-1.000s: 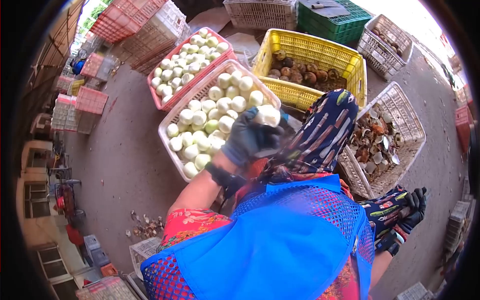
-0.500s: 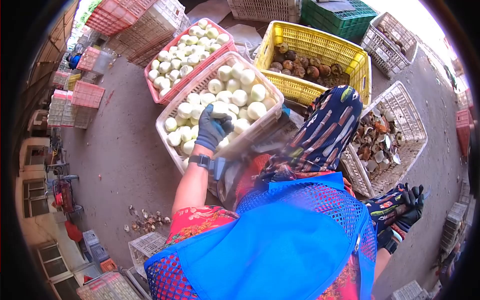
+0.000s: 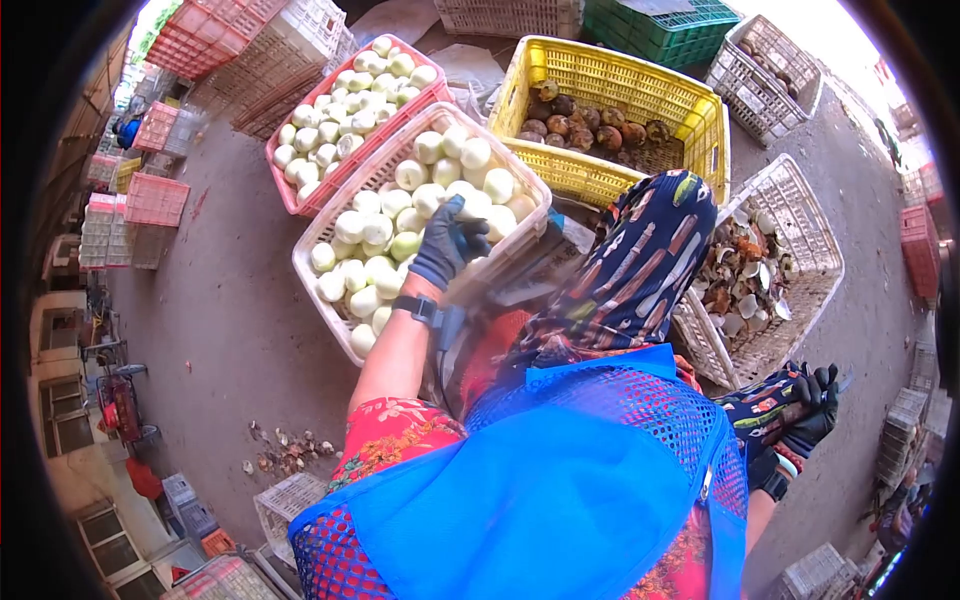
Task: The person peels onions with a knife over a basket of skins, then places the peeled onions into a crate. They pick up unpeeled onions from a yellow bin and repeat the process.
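My left hand (image 3: 450, 245), in a dark glove, is over the near edge of a pale pink crate (image 3: 322, 312) heaped with peeled onions (image 3: 378, 229). Its fingers are apart and I see nothing between them. A greener onion (image 3: 405, 246) lies just beside it. Off to the far right, near my knee, my right hand (image 3: 815, 405) wears a black glove. Its fingers are curled round a knife (image 3: 846, 382); only a bit of thin blade shows, and the handle is hidden.
A pink crate (image 3: 277, 170) of peeled onions stands behind. The yellow crate (image 3: 715, 140) holds brown unpeeled onions. Peelings (image 3: 745, 270) fill a whitish crate (image 3: 815, 215) at right. Stacked crates (image 3: 290, 50) rise at the back left; scraps (image 3: 290, 450) litter the floor.
The pale onion in my left hand has been let go among the others, and its fingers have opened. The view has shifted slightly; my right hand stays by my knee.
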Demonstrator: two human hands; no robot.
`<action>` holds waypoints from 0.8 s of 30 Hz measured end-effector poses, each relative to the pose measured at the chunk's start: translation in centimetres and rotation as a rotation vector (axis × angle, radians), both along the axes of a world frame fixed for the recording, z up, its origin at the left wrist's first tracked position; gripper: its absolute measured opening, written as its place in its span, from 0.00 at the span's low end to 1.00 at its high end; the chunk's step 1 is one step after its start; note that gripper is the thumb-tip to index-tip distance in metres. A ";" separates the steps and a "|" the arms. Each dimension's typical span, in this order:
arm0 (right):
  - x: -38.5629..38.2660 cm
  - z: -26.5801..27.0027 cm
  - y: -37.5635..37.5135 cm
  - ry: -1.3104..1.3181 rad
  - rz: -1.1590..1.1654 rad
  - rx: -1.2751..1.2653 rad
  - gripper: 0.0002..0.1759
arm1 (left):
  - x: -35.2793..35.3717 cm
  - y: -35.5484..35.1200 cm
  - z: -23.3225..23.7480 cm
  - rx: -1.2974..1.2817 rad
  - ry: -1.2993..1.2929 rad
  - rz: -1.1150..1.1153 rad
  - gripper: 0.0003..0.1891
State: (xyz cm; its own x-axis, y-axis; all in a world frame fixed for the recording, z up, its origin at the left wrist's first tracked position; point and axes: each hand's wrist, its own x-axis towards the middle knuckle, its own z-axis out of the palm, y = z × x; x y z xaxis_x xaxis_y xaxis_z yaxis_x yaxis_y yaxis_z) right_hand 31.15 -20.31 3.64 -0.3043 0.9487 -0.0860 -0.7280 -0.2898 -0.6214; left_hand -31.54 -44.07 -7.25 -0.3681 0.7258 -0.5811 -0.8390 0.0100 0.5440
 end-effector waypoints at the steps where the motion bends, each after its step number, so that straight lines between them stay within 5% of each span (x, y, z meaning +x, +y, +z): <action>1: -0.4 0.2 -0.2 -0.030 -0.040 -0.013 0.21 | 0.4 1.1 0.0 -0.019 0.019 -0.037 0.23; 5: -0.3 0.5 -0.2 0.019 -0.021 -0.035 0.18 | 1.1 5.7 -0.1 -0.135 0.242 -0.225 0.18; 8: 0.2 0.0 -0.2 -0.010 -0.046 -0.020 0.20 | 1.1 7.2 -3.1 -0.302 0.722 -0.311 0.22; 12: -0.4 0.3 -0.6 -0.044 -0.092 -0.047 0.20 | 2.3 7.1 -1.4 -0.590 1.355 -0.194 0.25; 20: 0.1 -0.3 0.1 -0.076 -0.078 -0.016 0.20 | 1.3 5.7 -0.3 -0.849 1.601 -0.686 0.16; 24: -0.5 0.1 -0.7 -0.161 -0.156 -0.073 0.20 | 0.6 5.1 -2.8 -0.724 1.439 -0.481 0.17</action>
